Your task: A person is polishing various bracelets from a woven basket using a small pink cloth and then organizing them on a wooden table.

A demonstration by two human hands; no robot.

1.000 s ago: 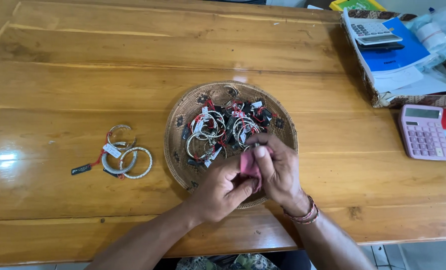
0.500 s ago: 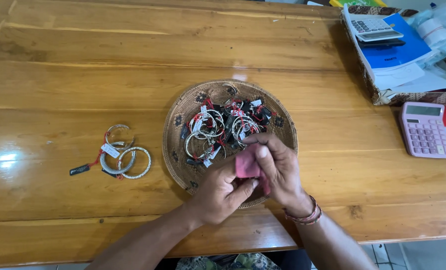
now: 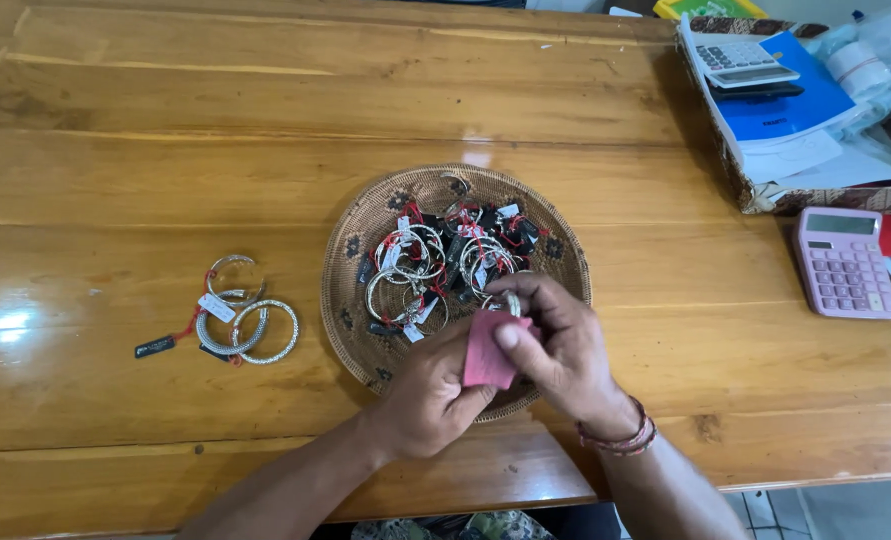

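Pinching a silver bangle (image 3: 511, 302) w/ right hand (image 3: 563, 352), left hand (image 3: 433, 392) gripping pink cloth (image 3: 489, 350) just below it. Both over near rim of basket (image 3: 350, 250); more bangles (image 3: 435, 262) just beyond hands, three (image 3: 240, 318) well left.

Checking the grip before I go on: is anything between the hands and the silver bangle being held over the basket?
Yes: a pink cloth lies between the left hand and the bangle. The right hand pinches bangle and cloth over the woven basket.
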